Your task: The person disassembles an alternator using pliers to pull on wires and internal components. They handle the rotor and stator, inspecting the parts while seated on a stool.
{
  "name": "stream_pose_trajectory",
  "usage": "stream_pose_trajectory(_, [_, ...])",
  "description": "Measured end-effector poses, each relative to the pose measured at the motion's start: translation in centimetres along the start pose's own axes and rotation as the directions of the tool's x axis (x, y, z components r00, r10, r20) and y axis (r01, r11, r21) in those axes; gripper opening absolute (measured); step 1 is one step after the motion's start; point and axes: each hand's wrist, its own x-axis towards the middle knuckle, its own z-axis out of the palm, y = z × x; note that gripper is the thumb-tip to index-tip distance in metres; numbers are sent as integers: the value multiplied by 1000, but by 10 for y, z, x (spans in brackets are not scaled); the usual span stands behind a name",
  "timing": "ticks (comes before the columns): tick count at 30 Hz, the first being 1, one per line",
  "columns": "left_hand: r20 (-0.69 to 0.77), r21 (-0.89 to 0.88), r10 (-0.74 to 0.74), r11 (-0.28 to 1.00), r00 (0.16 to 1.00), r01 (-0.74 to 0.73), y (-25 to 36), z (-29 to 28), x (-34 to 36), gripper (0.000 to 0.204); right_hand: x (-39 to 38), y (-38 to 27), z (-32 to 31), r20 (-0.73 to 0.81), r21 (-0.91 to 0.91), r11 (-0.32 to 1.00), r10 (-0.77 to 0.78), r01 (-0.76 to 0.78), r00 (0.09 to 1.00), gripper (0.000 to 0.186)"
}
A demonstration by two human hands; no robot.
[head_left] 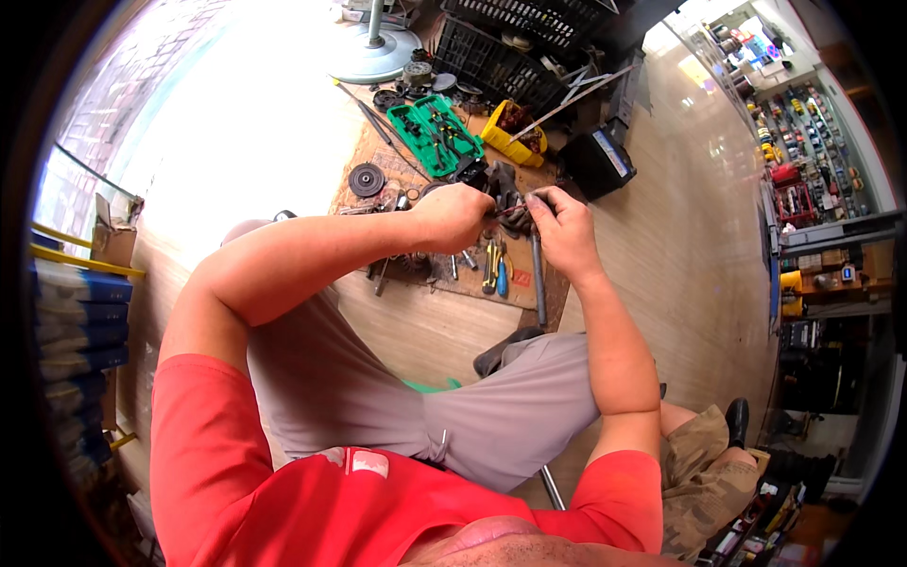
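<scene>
Over the tool-strewn cardboard (354, 156), my left hand (455, 217) is closed, its fingertips turned toward the right hand. My right hand (565, 231) pinches with thumb and forefinger. Between the two runs a thin reddish wire-like piece (511, 208), too small to make out fully. Just behind it lies a dark, greasy machine part (503, 180), partly covered by my hands. Below them are yellow-handled pliers (489, 267), a blue-handled screwdriver (503, 279) and a long metal bar (539, 279). A round black pulley-like wheel (367, 180) rests left of my left hand.
Beyond my hands lie an open green tool case (433, 132), a yellow bin (508, 142) of reddish parts and a black box (597, 163). Black crates (496, 66) and a round stand base (374, 59) stand farther back. Another person's leg (713, 472) is at the lower right.
</scene>
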Motion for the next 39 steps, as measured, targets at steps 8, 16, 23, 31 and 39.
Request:
stream_pose_trajectory(8, [33,-17,12,1000,999,-11,-6,2,3,30,-1,-4,4,-24,-52,997,-53,51,998,16])
stream_pose_trajectory(16, [-33,-134,56,989,998,-60,-7,2,1,27,-2,-8,1,-70,-77,994,-89,84,994,17])
stream_pose_trajectory(23, [-119,-157,134,976,984,-152,-3,0,0,25,-3,-9,4,16,-8,992,-124,124,992,16])
stream_pose_trajectory(31, [-110,-197,77,976,991,-97,-2,-1,2,24,-3,-11,2,31,-85,982,-168,170,985,16])
stream_pose_trajectory(39, [-84,-98,54,993,995,-62,-1,-4,1,24,-4,-9,3,48,-121,978,-164,169,985,18])
